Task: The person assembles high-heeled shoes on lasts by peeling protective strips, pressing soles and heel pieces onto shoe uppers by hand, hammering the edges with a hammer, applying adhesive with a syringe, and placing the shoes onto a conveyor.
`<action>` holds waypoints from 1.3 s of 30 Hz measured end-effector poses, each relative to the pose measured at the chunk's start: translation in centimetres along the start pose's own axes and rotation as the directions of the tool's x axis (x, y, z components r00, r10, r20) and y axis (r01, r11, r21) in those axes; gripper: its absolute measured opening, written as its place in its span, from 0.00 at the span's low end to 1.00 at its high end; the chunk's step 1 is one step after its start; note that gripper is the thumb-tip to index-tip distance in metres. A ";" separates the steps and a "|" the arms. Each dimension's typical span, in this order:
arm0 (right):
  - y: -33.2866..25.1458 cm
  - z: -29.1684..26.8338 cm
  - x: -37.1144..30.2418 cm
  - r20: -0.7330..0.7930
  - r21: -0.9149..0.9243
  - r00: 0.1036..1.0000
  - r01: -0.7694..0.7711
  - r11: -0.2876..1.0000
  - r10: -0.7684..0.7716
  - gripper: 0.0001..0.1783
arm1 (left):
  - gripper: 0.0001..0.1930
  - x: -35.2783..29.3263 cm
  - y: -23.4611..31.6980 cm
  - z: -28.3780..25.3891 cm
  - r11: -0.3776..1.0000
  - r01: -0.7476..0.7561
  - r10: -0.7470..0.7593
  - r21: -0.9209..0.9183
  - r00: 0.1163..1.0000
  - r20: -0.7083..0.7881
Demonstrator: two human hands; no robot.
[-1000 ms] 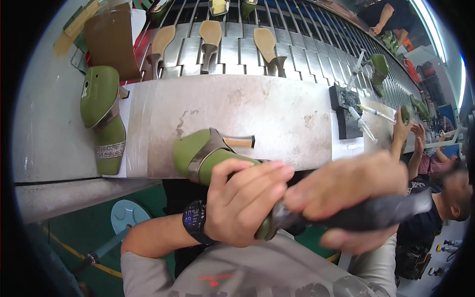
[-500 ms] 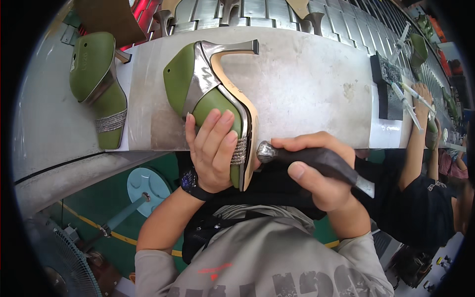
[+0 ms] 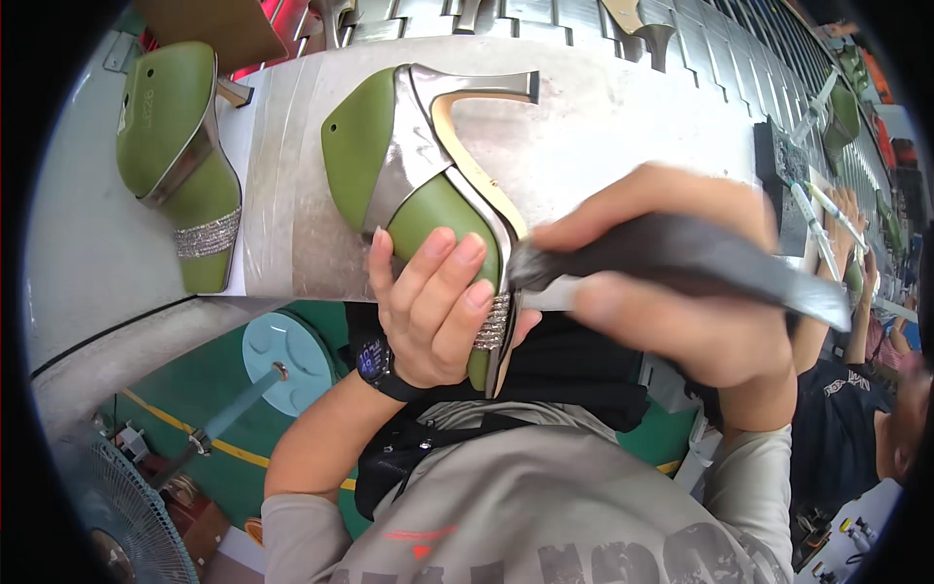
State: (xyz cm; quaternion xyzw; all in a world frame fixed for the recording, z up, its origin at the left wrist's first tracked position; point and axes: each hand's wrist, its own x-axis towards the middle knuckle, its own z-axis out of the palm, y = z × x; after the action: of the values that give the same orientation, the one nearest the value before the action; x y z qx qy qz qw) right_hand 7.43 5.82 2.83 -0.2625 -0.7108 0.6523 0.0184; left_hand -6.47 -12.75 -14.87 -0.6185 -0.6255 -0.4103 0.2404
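Note:
A high-heeled sandal (image 3: 428, 146) on a green shoe last is tilted on its side near the worktop's front edge, its metallic heel pointing right. My left hand (image 3: 433, 307) wraps the toe end, fingers over the green last by the glittery strap, thumb at the sole side. In my right hand (image 3: 700, 302), blurred by motion, is a dark hammer (image 3: 671, 255), gripped along its curved black body. Its rounded metal end meets or nearly meets the sole edge beside the glittery strap; whether they touch is unclear. The flat metal end sticks out to the right.
Another sandal on a green last (image 3: 175, 146) stands at the left. A slatted metal conveyor (image 3: 545, 21) carrying more heels runs behind the worktop (image 3: 282, 195). At right are a dark block (image 3: 773, 165) with syringes and a co-worker's arm (image 3: 812, 321). A fan (image 3: 117, 506) stands lower left.
My right hand has brought the hammer's rounded end against or very near the sole edge, its wrist swinging right and up. The sandal's toe has shifted slightly right and down with my left hand.

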 end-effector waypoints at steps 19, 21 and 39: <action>4.8 4.8 -2.9 -0.166 -0.167 0.852 0.472 0.865 -0.497 0.16 | 0.15 0.5 0.6 -0.6 0.994 0.074 -0.072 -0.083 0.997 0.029; 4.7 4.9 -3.1 -0.096 -0.200 0.859 0.478 0.855 -0.502 0.16 | 0.15 0.4 0.6 -0.4 0.994 0.072 -0.071 -0.084 0.997 0.017; 8.0 7.3 -9.0 -0.133 -0.102 0.881 0.443 0.891 -0.454 0.22 | 0.39 -0.1 0.5 -0.6 1.000 -0.010 0.011 -0.022 0.998 0.067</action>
State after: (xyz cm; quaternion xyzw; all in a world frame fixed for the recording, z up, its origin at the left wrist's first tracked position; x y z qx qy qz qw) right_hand 15.26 -4.41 -2.88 -0.1408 -0.7704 0.5836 0.2145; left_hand -6.14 -13.35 -14.53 -0.6378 -0.6254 -0.3949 0.2148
